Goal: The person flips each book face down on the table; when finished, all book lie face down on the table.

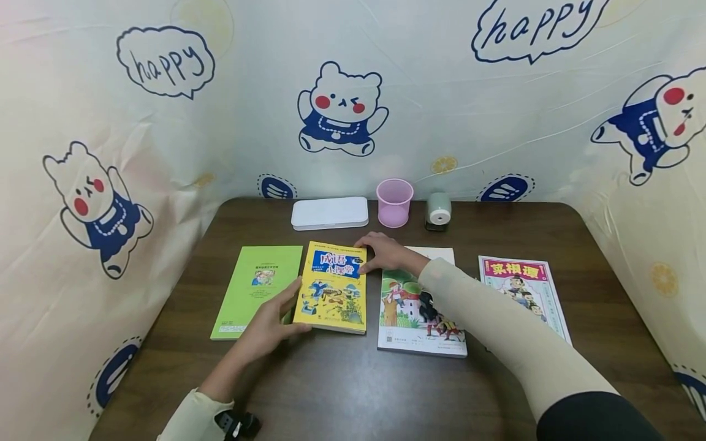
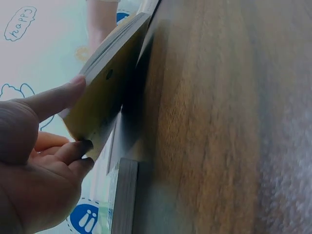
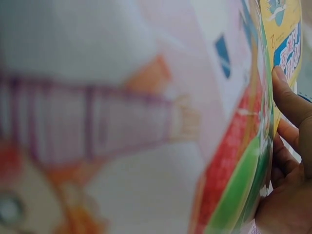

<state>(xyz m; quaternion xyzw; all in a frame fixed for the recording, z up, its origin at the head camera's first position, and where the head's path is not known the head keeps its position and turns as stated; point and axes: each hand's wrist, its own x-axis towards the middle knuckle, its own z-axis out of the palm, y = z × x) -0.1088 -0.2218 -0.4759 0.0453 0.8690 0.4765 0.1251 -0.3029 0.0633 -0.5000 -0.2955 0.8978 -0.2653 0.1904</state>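
Note:
A yellow picture book (image 1: 333,286) lies on the brown table (image 1: 353,386) between a green book (image 1: 256,291) and an illustrated book with a green and white cover (image 1: 410,318). My left hand (image 1: 270,321) grips the yellow book's near left corner. In the left wrist view the thumb lies on top of the yellow book (image 2: 109,78) and the fingers (image 2: 80,148) curl under it, so that corner is raised off the table (image 2: 219,122). My right hand (image 1: 383,252) holds the book's far right corner. In the right wrist view its fingers (image 3: 287,102) curl at the yellow book's (image 3: 285,29) edge.
A fourth book with a red title (image 1: 524,291) lies at the right. A white flat case (image 1: 330,213), a pink cup (image 1: 394,202) and a green sharpener (image 1: 439,211) stand along the back edge. A cartoon-bear cloth (image 1: 342,110) walls the table on three sides.

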